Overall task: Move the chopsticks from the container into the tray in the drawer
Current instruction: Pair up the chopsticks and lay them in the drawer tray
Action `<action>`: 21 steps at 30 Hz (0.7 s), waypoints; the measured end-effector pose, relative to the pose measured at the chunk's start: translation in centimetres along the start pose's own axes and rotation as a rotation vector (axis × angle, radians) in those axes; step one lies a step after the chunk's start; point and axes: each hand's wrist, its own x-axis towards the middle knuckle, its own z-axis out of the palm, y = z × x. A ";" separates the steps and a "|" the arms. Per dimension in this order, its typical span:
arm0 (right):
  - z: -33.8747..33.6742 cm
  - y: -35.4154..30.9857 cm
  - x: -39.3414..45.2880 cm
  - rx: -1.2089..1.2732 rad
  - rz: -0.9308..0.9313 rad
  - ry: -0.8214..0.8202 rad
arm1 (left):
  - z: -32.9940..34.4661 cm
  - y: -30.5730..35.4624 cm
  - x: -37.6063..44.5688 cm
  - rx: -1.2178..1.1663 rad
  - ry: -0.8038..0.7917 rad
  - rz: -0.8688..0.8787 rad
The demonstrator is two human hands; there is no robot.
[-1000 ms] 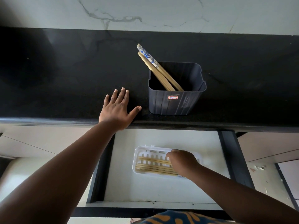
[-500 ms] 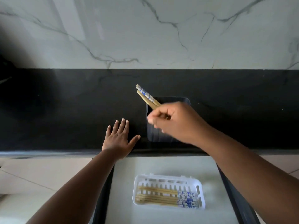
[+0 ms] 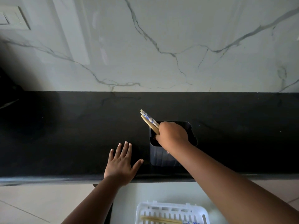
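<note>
A dark grey container [image 3: 163,156] stands on the black counter near its front edge. A few wooden chopsticks [image 3: 149,121], one with a blue and white end, lean out over its left rim. My right hand [image 3: 172,135] is over the container's mouth, fingers curled round the chopsticks' lower part. My left hand [image 3: 122,164] lies flat on the counter left of the container, fingers spread. A white slotted tray [image 3: 171,209] sits in the open drawer below, with chopsticks [image 3: 161,220] lying across it.
The black counter [image 3: 64,135] runs the full width, with a marble wall [image 3: 161,46] behind it. A wall switch plate [image 3: 13,18] is at the top left. The drawer's pale floor [image 3: 129,204] shows around the tray.
My right hand rose from the tray in the drawer to the container and closed on the chopsticks there. The view tilted upward. My left hand stayed flat on the counter.
</note>
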 end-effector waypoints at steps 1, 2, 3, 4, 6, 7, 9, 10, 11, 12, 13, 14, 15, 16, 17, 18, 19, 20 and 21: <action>-0.1 -0.3 0.1 -0.014 0.004 -0.001 | 0.0 0.0 0.0 -0.001 0.003 0.000; -0.1 -0.5 0.2 -0.030 0.010 -0.004 | 0.0 0.0 0.0 -0.003 0.006 -0.001; -0.1 -0.7 0.2 -0.044 0.018 -0.010 | 0.0 0.0 0.0 -0.006 0.009 -0.002; -0.1 -0.8 0.3 -0.057 0.024 -0.017 | 0.0 0.0 0.0 -0.009 0.012 -0.002; 0.0 -1.1 0.4 -0.080 0.033 -0.031 | 0.1 0.0 0.0 -0.014 0.016 -0.001; 0.0 -1.2 0.4 -0.086 0.035 -0.032 | 0.2 0.0 0.0 -0.016 0.018 -0.001; 0.1 -1.3 0.4 -0.082 0.032 -0.027 | 0.3 -0.1 0.0 -0.014 0.021 -0.001; 0.0 -1.3 0.4 -0.079 0.028 -0.028 | 0.3 -0.1 0.0 -0.012 0.021 -0.001; -0.1 -1.3 0.4 -0.077 0.021 -0.031 | 0.3 -0.1 0.0 -0.012 0.021 -0.001; -0.2 -1.2 0.4 -0.076 0.013 -0.034 | 0.4 -0.1 0.0 -0.015 0.022 -0.002; -0.3 -1.1 0.4 -0.073 0.006 -0.042 | 0.4 -0.1 0.1 -0.018 0.023 -0.002; -0.4 -1.1 0.3 -0.067 0.000 -0.049 | 0.5 -0.1 0.1 -0.020 0.024 -0.003; -0.5 -0.9 0.4 -0.063 -0.005 -0.053 | 0.5 -0.2 0.1 -0.019 0.023 -0.003; -0.6 -0.7 0.4 -0.064 -0.017 -0.054 | 0.5 -0.2 0.1 -0.018 0.023 -0.002; -0.7 -0.6 0.3 -0.058 -0.041 -0.050 | 0.5 -0.2 0.1 -0.018 0.022 0.000; -0.9 -0.3 0.1 -0.049 -0.075 -0.046 | 0.5 -0.2 0.1 -0.021 0.022 0.001; -1.1 -0.1 -0.1 -0.042 -0.117 -0.038 | 0.4 -0.2 0.1 -0.024 0.023 0.002; -1.3 0.2 -0.4 -0.030 -0.161 -0.024 | 0.4 -0.1 0.0 -0.024 0.021 0.000; -1.6 0.4 -0.7 -0.013 -0.210 -0.005 | 0.3 -0.1 0.0 -0.022 0.020 -0.001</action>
